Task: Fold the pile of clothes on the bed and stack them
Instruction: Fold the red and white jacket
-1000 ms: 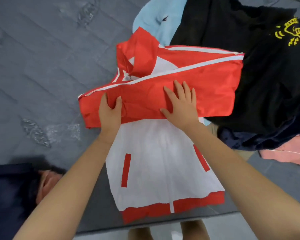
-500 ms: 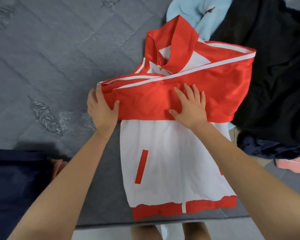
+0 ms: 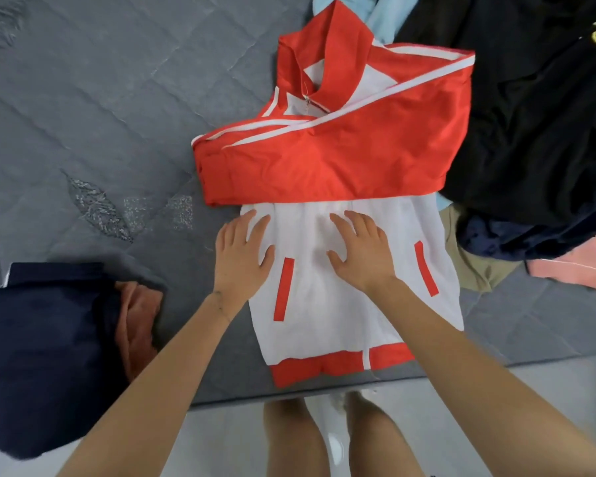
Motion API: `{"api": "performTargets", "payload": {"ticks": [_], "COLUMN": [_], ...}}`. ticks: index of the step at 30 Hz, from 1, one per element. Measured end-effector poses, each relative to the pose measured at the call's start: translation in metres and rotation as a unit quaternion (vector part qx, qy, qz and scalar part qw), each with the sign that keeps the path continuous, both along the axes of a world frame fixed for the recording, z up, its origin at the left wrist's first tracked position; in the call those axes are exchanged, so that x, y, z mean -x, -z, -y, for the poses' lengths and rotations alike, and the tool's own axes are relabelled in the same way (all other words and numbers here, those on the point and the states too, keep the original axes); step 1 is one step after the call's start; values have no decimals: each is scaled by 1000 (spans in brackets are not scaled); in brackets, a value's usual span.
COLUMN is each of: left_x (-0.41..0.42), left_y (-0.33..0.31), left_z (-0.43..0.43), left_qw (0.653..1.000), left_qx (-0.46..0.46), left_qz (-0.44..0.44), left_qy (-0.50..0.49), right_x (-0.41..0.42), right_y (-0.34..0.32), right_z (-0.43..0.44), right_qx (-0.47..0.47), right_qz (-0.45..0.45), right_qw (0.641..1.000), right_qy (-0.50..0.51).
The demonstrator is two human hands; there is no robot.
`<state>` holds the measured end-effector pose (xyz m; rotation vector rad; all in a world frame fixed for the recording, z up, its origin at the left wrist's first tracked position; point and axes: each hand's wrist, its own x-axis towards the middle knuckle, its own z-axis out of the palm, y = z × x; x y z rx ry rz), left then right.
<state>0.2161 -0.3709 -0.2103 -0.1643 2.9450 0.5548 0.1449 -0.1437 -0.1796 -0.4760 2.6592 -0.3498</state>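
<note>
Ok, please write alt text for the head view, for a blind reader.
The left hand and right hand press flat on the white front of a red-and-white jacket on a grey bed, its sleeves folded across. Folded clothes sit left, an unfolded pile right.

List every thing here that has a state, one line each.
Red and white jacket: laid flat, sleeves folded across the chest.
Left hand: fingers straight, resting on the jacket's white front.
Right hand: fingers spread, pressing the white front.
Clothes pile: heaped, unfolded.
Navy garment: folded.
</note>
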Motion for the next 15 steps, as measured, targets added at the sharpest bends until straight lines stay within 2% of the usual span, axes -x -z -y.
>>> {"api": "performTargets", "payload": {"ticks": [11,15], "left_x": [-117,-145], "left_y": [25,23], "left_z": [-83,-110], "left_qw": [984,973], "left_qx": [-18,-51], "left_qz": [143,133], "left_qy": [-105,-181], "right_x": [-67,-87], "right_y": [17,21], "right_z": [-116,-144], "right_qx": [-46,-63], "right_qz": [34,44], "right_qw": [998,997], "right_qy": [9,26]}}
